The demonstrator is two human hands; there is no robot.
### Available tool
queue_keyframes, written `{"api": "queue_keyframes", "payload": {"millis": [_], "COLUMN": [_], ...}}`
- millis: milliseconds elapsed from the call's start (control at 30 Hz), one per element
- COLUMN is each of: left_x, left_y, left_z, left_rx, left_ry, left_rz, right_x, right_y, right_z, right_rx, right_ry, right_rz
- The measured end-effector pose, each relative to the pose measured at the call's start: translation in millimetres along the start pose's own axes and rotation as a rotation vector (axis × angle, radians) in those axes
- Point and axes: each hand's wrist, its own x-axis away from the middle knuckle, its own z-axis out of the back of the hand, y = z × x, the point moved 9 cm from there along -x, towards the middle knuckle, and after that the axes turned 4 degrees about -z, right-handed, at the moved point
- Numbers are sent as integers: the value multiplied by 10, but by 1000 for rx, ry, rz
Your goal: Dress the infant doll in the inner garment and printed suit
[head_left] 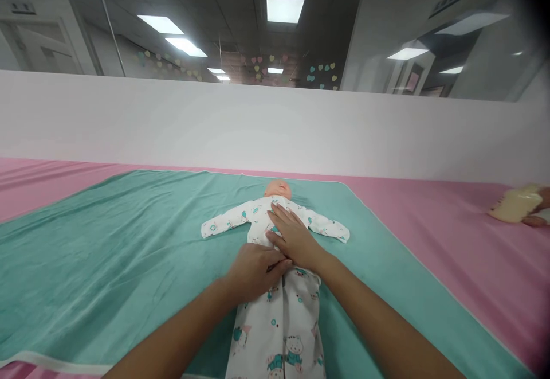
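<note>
A baby doll [260,227] is laid out on a turquoise blanket [150,253], its head farthest from the person and its body directly under both hands. It is dressed in white printed clothing [298,313], and both sleeves are spread out to the sides. The right hand [293,241] is laid flat over the doll's chest, palm down, with the fingers spread and pointed toward its head. The left hand [259,269] is set lower, over the doll's waist, with the fingers curled inward and the thumb brought near the right hand's heel; whether cloth is pinched there cannot be told. The doll's middle is partly hidden by the two hands, while the head and the ends of both sleeves are left uncovered beyond them. The lower clothing, marked by a dark line down its middle, is extended from the doll's waist toward the person, between the two forearms. A pink cover [429,218] is seen around the blanket on either side of the doll. Well apart to the doll's right, as viewed, a pale yellow thing [513,204] is placed on that cover. Beyond the doll's head, a white wall [258,124] is topped by a reflective pane [318,40].
</note>
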Motion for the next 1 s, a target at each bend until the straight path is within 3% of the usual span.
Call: {"api": "queue_keyframes", "payload": {"millis": [133, 300, 400, 500, 667, 733, 867, 1000], "left_x": [24, 69, 117, 142, 136, 122, 88, 79], "left_y": [-64, -270, -459, -558, -539, -502, -429, -416], "left_z": [63, 294, 329, 315, 329, 330, 313, 322], "left_rx": [58, 240, 391, 480, 368, 299, 233, 217], "left_ry": [73, 310, 399, 429, 447, 459, 468, 462], "left_rz": [60, 244, 402, 481, 462, 417, 313, 309], "right_x": [164, 376, 419, 418, 458, 488, 501, 515], "right_y": [74, 358, 363, 265, 134, 104, 47, -23], "right_z": [-7, 95, 140, 139, -38, -58, 62, 237], "right_rx": [-143, -475, -405, -235, -140, -130, -64, -73], "right_ry": [-12, 224, 315, 292, 0, -50, 93, 258], "right_rz": [43, -57, -110, -130, -41, -12, -54, -78]}}
